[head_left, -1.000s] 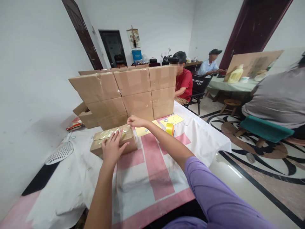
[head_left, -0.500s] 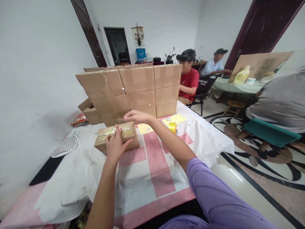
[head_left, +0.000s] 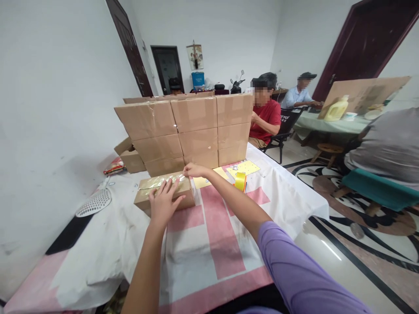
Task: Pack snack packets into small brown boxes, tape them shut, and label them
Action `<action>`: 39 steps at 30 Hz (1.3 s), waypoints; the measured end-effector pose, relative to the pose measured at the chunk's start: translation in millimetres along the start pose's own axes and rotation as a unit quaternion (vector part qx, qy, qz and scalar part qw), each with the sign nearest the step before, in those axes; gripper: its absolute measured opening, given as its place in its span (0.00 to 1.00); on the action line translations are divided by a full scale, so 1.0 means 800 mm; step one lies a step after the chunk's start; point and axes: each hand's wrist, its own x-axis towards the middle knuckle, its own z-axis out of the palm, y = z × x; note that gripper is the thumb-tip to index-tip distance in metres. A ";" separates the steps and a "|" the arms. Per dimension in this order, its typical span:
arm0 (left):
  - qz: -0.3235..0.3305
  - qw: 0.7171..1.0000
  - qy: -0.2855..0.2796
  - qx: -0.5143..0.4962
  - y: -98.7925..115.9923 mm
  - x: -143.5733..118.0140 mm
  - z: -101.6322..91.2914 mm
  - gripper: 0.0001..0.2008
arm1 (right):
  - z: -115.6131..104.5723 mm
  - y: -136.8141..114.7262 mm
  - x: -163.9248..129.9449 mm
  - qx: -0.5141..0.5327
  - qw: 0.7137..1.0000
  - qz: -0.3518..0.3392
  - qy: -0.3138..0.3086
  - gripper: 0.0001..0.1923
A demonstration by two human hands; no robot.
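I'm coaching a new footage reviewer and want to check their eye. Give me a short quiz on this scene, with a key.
1. Multiple choice: what are the fingers of the person's left hand resting on?
a) The white perforated tool
b) The small cardboard box
c) The teal stool
2. True or false: from the wearer's view, the yellow roll sits to the left of the small cardboard box.
3. Fill in the missing word: the right hand is at the box's ... end, as the wearer sees it.

Key: 1. b. 2. False; it sits to the right. 3. right.
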 end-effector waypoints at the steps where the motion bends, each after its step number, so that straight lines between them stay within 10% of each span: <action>1: 0.001 1.000 -0.001 0.006 0.000 0.000 0.000 0.28 | 0.001 0.001 0.002 -0.015 1.000 0.001 0.004 0.08; 18: 0.031 0.998 0.036 0.040 -0.008 0.000 0.010 0.21 | 0.045 0.032 0.022 -0.109 0.984 -0.025 0.142 0.05; 39: 0.029 0.997 0.049 0.054 -0.001 -0.002 0.010 0.20 | 0.088 0.057 0.025 0.170 0.938 0.002 0.302 0.12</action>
